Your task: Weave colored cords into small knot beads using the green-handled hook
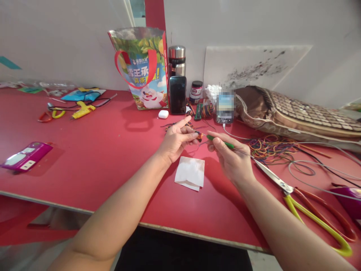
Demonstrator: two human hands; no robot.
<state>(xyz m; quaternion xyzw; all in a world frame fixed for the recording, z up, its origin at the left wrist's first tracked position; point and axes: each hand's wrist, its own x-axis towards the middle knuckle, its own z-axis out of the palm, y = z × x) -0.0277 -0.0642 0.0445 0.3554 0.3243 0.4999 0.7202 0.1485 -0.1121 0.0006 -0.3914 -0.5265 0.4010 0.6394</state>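
Observation:
My left hand [178, 140] pinches a small piece of multicoloured crochet work [200, 136] between thumb and fingers. A green-handled crochet hook [225, 143] lies in my right hand [232, 158], its thin tip pointing left at the crochet work. Whether the tip sits inside a loop is too small to tell. More dark multicoloured cord shows behind my left fingers. Just below both hands, a folded white paper napkin [189, 172] rests on the red table [113, 165].
Large scissors [286, 188] and tangled colourful yarn [272, 147] lie right. Behind stand a printed bag [149, 75], a black phone [178, 96], a steel flask [177, 56] and a charging phone [225, 113]. A yellow glue gun [84, 109] and purple power strip [28, 156] are left.

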